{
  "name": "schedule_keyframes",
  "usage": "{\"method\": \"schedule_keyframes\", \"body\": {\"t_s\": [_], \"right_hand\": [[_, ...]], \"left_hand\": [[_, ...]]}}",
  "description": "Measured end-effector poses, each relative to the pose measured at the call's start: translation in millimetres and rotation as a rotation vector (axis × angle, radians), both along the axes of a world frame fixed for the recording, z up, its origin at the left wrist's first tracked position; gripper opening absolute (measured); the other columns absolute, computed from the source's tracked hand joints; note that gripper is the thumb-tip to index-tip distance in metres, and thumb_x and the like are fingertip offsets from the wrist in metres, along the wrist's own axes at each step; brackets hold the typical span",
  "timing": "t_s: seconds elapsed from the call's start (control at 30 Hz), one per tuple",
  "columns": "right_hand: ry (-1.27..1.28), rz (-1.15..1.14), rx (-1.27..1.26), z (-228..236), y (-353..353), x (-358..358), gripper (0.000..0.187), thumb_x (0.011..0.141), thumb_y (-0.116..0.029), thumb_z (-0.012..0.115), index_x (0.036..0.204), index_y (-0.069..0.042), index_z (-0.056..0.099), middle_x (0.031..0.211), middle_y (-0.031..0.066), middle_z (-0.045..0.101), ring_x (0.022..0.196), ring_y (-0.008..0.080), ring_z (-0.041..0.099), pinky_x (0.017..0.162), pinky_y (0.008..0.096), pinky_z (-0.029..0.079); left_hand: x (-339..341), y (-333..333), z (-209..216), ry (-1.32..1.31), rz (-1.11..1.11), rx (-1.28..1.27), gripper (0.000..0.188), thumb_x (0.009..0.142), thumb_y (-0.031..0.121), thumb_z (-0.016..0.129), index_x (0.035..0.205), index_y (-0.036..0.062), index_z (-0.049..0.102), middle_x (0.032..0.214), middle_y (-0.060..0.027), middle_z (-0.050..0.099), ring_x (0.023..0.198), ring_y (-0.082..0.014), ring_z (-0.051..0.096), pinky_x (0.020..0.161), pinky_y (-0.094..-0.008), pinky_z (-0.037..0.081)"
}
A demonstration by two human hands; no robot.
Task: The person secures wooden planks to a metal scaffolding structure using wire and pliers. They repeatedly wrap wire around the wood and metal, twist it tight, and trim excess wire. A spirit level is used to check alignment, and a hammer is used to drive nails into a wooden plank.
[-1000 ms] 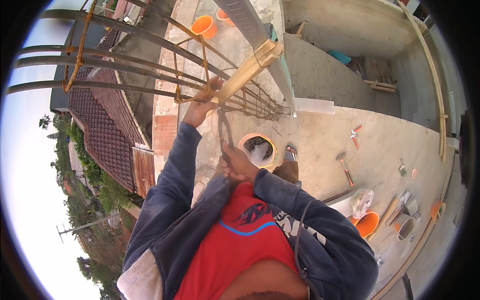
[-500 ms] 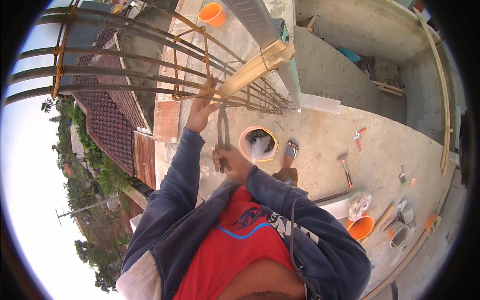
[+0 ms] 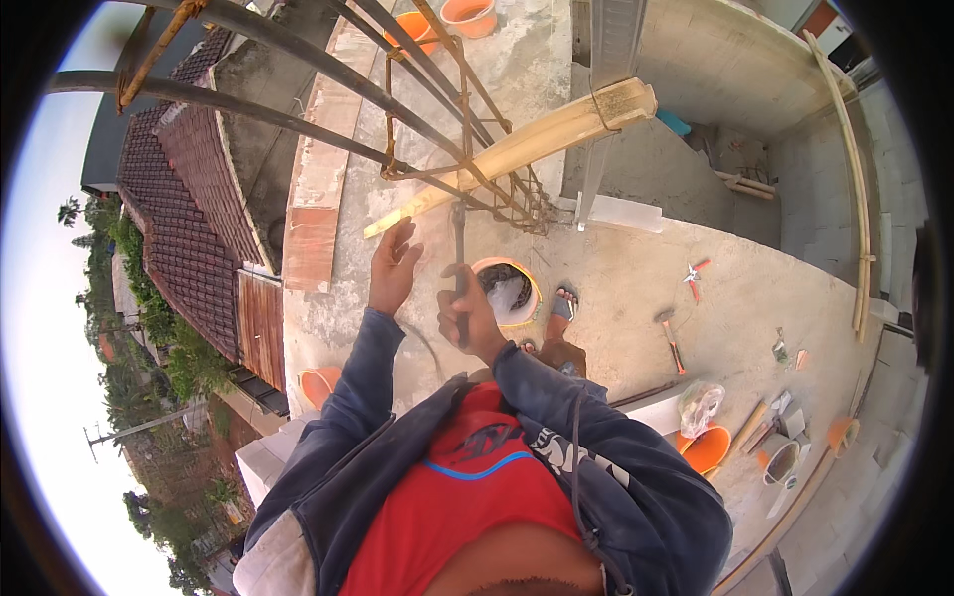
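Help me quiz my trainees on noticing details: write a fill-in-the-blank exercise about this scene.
1. The person's ____ grip is closed around the dark tool.
2. The shirt under the dark jacket is mostly ____.
3. Near the small red-handled tool on the concrete floor lies a ____.
4. The bucket beside the clear plastic bag is ____.

Missing words: right; red; hammer; orange.
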State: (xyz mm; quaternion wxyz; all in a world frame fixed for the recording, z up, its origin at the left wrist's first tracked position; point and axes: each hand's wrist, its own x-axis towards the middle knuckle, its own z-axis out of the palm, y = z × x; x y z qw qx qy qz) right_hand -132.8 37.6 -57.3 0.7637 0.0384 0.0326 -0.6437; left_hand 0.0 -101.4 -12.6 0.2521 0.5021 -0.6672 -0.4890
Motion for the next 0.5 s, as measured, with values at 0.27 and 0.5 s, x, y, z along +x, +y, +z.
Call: {"method": "schedule_keyframes", "body": {"t_s": [0.27, 0.5], "right_hand": [[0.044, -0.002, 0.01, 4, 2, -1, 0.091, 0.088, -0.031, 0.055, 0.17, -0.011, 0.022, 0.094, 0.0128, 0.064, 0.069, 0.0245, 0.062, 0.07, 0.0429, 0.054], [-0.09, 0.061, -0.214, 8, 11, -36, 0.062, 0.102, -0.028, 0.045, 0.161, -0.011, 0.036, 0.108, 0.0167, 0.071, 0.079, 0.0288, 0.073, 0.079, 0.0497, 0.062]], "left_hand": [[-47, -64, 2, -0.426, -0.321, -0.473, 0.071, 0.088, 0.015, 0.079, 0.153, 0.0089, 0.051, 0.149, -0.0202, 0.058, 0.139, -0.0393, 0.054, 0.117, -0.0459, 0.045], [-57, -68, 1, -0.428, -0.367, -0.456, 0.065, 0.091, 0.019, 0.078, 0.151, 0.0089, 0.054, 0.144, -0.0205, 0.061, 0.132, -0.0389, 0.061, 0.11, -0.045, 0.05]]}}
